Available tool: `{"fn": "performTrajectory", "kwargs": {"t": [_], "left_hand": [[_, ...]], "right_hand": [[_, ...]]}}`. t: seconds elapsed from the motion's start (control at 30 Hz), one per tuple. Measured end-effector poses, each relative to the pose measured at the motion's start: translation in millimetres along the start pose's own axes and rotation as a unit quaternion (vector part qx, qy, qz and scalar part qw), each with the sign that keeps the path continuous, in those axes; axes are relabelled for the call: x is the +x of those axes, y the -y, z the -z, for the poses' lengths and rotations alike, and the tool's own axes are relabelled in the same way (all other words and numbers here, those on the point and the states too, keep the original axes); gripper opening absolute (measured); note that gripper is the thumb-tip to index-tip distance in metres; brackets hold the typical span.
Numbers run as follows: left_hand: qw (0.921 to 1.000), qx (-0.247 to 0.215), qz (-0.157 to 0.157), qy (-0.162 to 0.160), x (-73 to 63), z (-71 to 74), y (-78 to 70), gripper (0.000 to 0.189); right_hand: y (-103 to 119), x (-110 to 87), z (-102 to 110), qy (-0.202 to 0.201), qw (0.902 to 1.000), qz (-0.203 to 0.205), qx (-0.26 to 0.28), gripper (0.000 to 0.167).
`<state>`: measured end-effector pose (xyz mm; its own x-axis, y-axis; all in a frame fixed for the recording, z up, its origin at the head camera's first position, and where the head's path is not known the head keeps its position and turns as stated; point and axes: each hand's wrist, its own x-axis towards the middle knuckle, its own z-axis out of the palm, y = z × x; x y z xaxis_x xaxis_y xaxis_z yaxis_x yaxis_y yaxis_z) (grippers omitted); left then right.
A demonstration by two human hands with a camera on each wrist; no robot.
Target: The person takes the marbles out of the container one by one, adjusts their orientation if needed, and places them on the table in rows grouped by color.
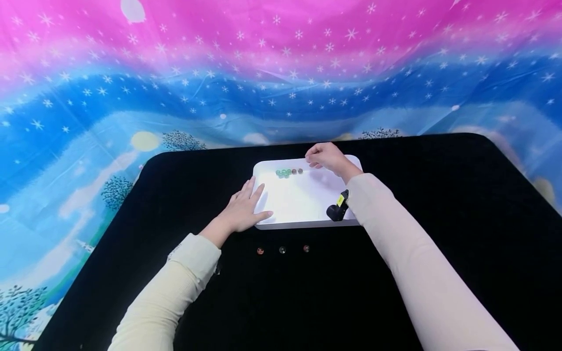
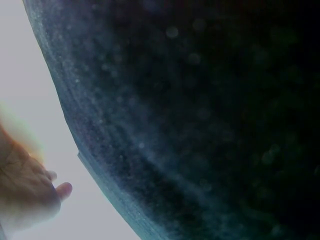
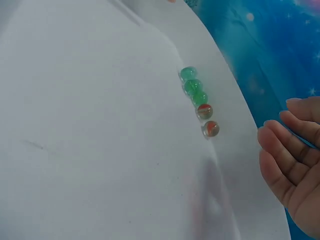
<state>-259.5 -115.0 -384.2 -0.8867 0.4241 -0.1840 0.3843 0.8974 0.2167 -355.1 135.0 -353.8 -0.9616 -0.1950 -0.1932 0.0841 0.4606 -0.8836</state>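
A shallow white tray (image 1: 298, 200) lies on the black table. My left hand (image 1: 243, 209) rests at its left rim, fingers spread and the thumb reaching over the near corner. Over the tray's far right edge, my right hand (image 1: 328, 157) hovers with loosely bent fingers; the right wrist view shows nothing in the palm. Along the far wall sit three green marbles (image 3: 193, 87) in a row, followed by two red-streaked marbles (image 3: 205, 111). The right fingertips (image 3: 267, 140) are to one side of that row, apart from it.
In front of the tray, three more marbles lie spaced out on the black table (image 1: 351, 292): an orange one (image 1: 260, 251), a clear one (image 1: 282, 250) and a reddish one (image 1: 306, 248). A patterned pink and blue cloth (image 1: 263, 73) hangs behind the table.
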Motion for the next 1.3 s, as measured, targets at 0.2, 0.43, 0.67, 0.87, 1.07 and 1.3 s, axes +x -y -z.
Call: {"fn": "performTrajectory", "kwargs": {"t": [0.2, 0.43, 0.67, 0.87, 1.07, 1.3], "left_hand": [[1.0, -0.001, -0.002, 0.001, -0.2, 0.4, -0.3, 0.08], [1.0, 0.001, -0.003, 0.0, 0.6, -0.1, 0.8, 0.08], [1.0, -0.002, -0.001, -0.001, 0.9, -0.5, 0.6, 0.079], [1.0, -0.002, 0.0, -0.001, 0.8, 0.0, 0.4, 0.079], [1.0, -0.001, -0.002, -0.002, 1.1, -0.1, 1.0, 0.079], [1.0, -0.001, 0.001, 0.0, 2.7, -1.1, 2.1, 0.079]], "right_hand": [[-9, 5.9, -1, 0.002, 0.9998, -0.017, -0.007, 0.02], [-13, 7.2, -4, 0.027, 0.9994, -0.019, -0.012, 0.021], [-13, 9.0, -8, 0.054, 0.9978, -0.024, -0.028, 0.026], [-14, 13.6, -9, 0.073, 0.994, -0.036, -0.073, 0.029], [-13, 14.7, -10, 0.099, 0.9891, -0.036, -0.104, 0.031], [-12, 15.6, -14, 0.1, 0.9878, -0.034, -0.114, 0.031]]}}
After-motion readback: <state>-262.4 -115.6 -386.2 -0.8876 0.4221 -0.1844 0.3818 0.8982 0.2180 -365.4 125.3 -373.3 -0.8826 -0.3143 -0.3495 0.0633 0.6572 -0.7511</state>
